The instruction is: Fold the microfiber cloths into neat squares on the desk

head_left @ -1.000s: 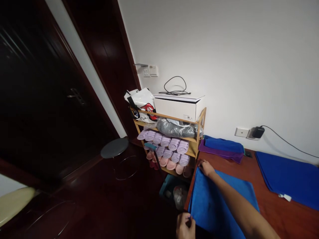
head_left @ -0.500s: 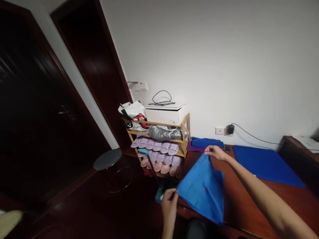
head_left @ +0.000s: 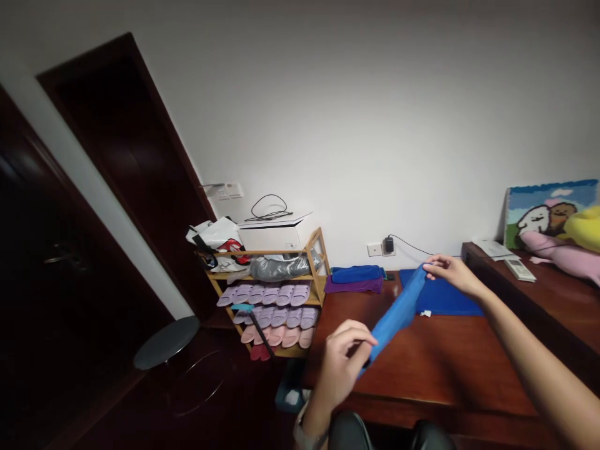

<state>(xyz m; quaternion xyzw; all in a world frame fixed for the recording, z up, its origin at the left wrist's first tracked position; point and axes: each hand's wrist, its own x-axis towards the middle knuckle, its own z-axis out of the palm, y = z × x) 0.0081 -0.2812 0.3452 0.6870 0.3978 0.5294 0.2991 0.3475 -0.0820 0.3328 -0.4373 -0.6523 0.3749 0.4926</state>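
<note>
A light blue cloth (head_left: 398, 314) is stretched at a slant above the wooden table (head_left: 450, 356). My left hand (head_left: 345, 355) pinches its lower, nearer end between thumb and fingers. At the upper, farther end, my right hand (head_left: 449, 273) grips the other corner. Behind my right hand a darker blue cloth (head_left: 452, 305) lies flat on the table, partly hidden, with a small white tag at its near edge. Folded blue cloth (head_left: 357, 274) rests on purple cloth (head_left: 351, 285) by the wall.
A wooden rack (head_left: 319, 275) with slippers, a white box (head_left: 276, 234) and bags stands left of the table. Further left is a round stool (head_left: 167, 340). A raised surface at right holds a remote (head_left: 519, 270), a pink plush toy (head_left: 565, 253) and a picture (head_left: 553, 206).
The light blue cloth went from hanging spread out to a narrow, taut strip. Both hands moved over the table, and the view turned right, bringing the plush toy and picture in.
</note>
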